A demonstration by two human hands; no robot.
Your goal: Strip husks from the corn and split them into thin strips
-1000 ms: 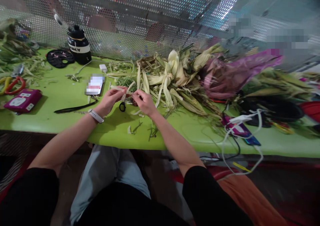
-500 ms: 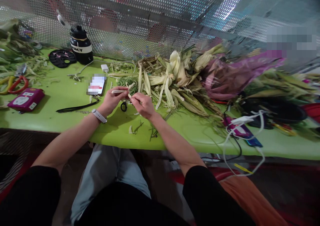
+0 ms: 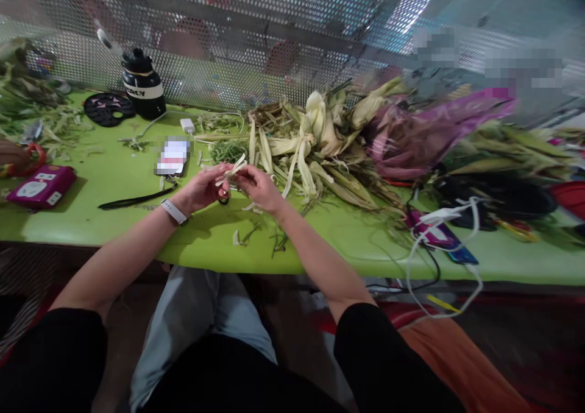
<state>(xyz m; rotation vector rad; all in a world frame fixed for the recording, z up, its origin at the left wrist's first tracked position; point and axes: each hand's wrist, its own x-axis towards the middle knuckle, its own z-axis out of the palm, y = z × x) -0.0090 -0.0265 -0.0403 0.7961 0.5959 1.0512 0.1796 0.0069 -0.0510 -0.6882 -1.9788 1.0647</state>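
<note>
A pale strip of corn husk is folded and pinched between my two hands over the green table. My left hand, with a white band at its wrist, has its fingers closed on the strip from the left. From the other side my right hand grips it with thumb and fingers. Just behind them sits a bundle of thin green strands. A small black ring lies partly hidden below the left fingers. Husk scraps are scattered nearer the table edge.
A heap of dried corn husks and a pink plastic bag spread to the right. Phone, black strap, bottle and purple box stand left. Another person's hand is at the red-handled scissors.
The husk strip, earlier stretched narrow between my fingertips, now shows folded with loose ends. My hands have turned and drawn closer together. At far left another person's hand has come onto the scissors.
</note>
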